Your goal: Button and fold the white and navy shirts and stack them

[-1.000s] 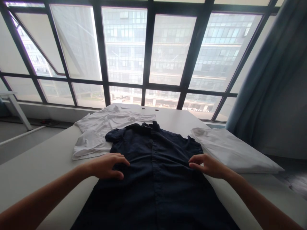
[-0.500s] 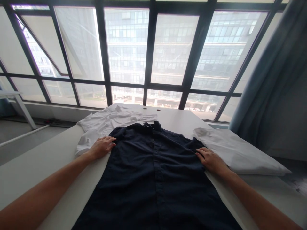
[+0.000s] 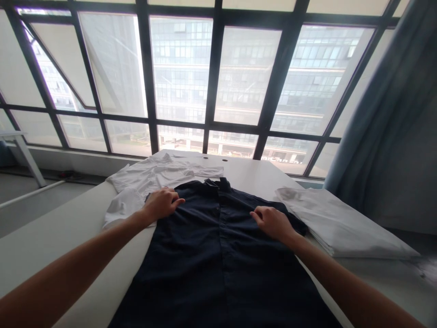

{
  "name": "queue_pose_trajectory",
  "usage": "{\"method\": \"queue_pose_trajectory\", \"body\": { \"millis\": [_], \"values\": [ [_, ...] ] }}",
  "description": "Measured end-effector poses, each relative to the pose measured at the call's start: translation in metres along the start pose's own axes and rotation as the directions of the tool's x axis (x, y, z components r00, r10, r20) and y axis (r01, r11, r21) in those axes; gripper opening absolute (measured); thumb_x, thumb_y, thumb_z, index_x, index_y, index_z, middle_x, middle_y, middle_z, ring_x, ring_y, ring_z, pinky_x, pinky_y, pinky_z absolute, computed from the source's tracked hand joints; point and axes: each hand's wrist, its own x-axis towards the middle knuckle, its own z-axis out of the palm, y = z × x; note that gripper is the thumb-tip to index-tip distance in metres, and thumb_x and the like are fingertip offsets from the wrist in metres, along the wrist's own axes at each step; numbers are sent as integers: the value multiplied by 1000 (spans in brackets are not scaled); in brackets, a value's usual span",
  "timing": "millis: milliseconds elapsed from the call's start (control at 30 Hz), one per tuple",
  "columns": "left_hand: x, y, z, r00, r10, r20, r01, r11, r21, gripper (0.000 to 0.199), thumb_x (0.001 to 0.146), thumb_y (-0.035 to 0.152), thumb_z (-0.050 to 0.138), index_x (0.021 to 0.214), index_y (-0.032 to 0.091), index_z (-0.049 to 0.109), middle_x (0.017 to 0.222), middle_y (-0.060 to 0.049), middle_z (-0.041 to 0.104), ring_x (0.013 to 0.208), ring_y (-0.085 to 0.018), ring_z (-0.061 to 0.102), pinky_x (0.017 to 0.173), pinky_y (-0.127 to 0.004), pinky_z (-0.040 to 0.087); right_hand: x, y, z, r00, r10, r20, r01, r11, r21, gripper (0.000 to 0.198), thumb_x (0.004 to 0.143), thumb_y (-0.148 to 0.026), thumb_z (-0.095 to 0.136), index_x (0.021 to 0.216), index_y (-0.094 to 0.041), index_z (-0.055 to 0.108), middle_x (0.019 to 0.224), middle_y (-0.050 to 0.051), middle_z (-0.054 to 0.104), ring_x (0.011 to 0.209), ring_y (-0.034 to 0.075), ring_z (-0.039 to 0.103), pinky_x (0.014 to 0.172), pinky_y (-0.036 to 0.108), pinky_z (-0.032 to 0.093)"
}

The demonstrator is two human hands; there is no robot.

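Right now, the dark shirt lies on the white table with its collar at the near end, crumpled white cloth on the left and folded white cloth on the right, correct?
Not quite: the head view shows the collar at the far end, toward the windows. The dark shirt does lie on the white table, crumpled white cloth on the left, folded white cloth on the right.

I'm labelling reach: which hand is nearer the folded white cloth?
Right. The right hand is at the dark shirt, left of the folded white cloth; the left hand is farther left, across the dark shirt.
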Motion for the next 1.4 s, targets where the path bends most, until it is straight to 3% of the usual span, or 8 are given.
{"method": "queue_pose_trajectory", "body": {
  "millis": [200,333,467,700,833,1033,1200,1400],
  "values": [
    [53,77,40,973,51,223,11,963,-271,21,85,36,62,88,22,77,90,-7,74,84,-23,67,72,-26,46,57,-87,8,973,-15,230,-23,986,164,32,82,-50,64,77,-19,70,81,11,72,80,25,69,66,30,46],
    [78,94,65,940,-7,341,138,922,-361,15,78,29,67,81,19,77,84,-7,73,84,-23,67,70,-26,47,79,-92,20,902,31,431,-134,968,211,28,69,-42,77,67,-17,65,55,5,62,55,23,66,57,32,51],
    [92,99,78,919,-22,394,197,890,-412,7,72,23,70,71,17,74,68,-5,68,73,-20,65,65,-25,47,93,-85,29,842,50,536,-237,929,286,21,68,-32,76,67,-15,64,50,4,60,45,21,61,46,32,51],
    [106,96,88,820,-20,572,356,800,-483,21,73,16,66,53,12,62,45,-2,54,42,-12,49,45,-24,38,107,-88,41,908,68,413,-189,947,260,13,68,-24,73,65,-15,64,47,4,58,48,22,64,48,29,50],
    [104,91,90,795,25,606,427,687,-588,28,85,22,58,58,12,61,56,-2,61,39,-8,46,42,-21,33,102,-78,41,927,9,375,-219,824,523,10,76,-21,62,67,-17,59,48,1,58,46,17,61,44,23,46],
    [90,96,96,830,84,551,470,426,-773,25,91,26,55,70,13,57,58,3,60,37,-5,48,38,-17,28,85,-62,53,941,-93,326,-236,512,826,3,77,-16,51,78,-18,53,57,-4,59,50,12,61,42,18,44],
    [83,98,111,896,98,434,365,395,-843,30,92,34,55,71,13,58,54,4,59,35,-5,47,38,-17,28,78,-56,72,968,-112,226,-140,506,851,13,81,-30,58,79,-17,56,59,-3,60,47,11,57,36,17,38],
    [81,97,115,906,97,413,346,394,-852,27,91,31,54,71,13,56,56,3,60,37,-5,47,39,-17,29,80,-52,77,966,-97,239,-159,505,848,14,84,-27,56,77,-16,58,52,-5,57,41,8,52,35,17,35]
  ]
}}
